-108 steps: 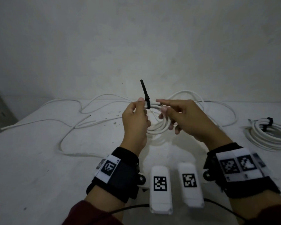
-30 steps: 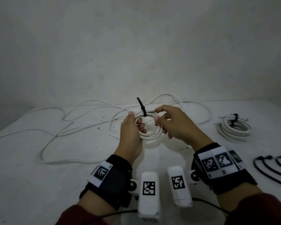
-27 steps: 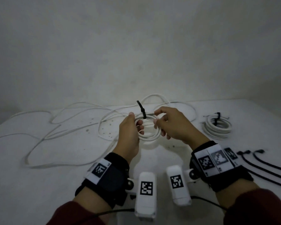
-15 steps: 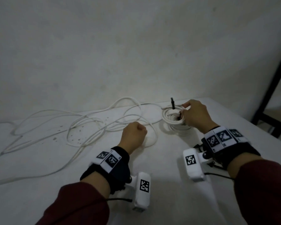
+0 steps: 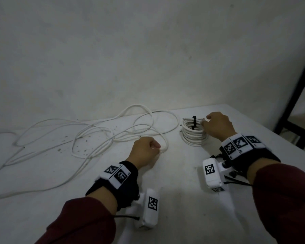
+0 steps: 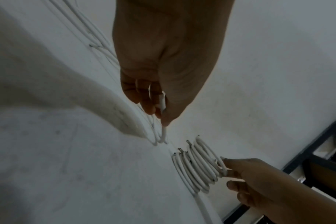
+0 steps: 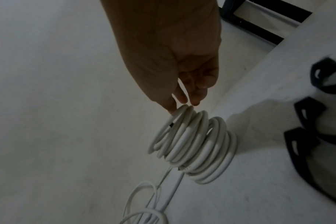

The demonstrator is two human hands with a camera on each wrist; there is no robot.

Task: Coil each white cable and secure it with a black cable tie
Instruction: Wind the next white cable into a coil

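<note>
Resting low over the white table (image 5: 174, 182), left hand (image 5: 144, 151) curled into a fist around one strand of the loose white cable (image 5: 102, 136), strand pinched between thumb and fingers (image 6: 144, 97) and running down from the fist to the tabletop in the left wrist view. Sprawled in wide tangled loops across the left and middle of the table, toward the wall. Over at the far right, right hand (image 5: 218, 126) with fingertips (image 7: 182, 97) lightly pinching the top turn of the coiled cables (image 5: 194, 134), a stack of white coils sitting on the table. Bound with a black cable tie (image 5: 194, 122), tail sticking up at the top of the stack. More black cable ties (image 7: 308, 136) lying on the table just beside the stack in the right wrist view. Dark red sleeves and black wristbands on both arms.
</note>
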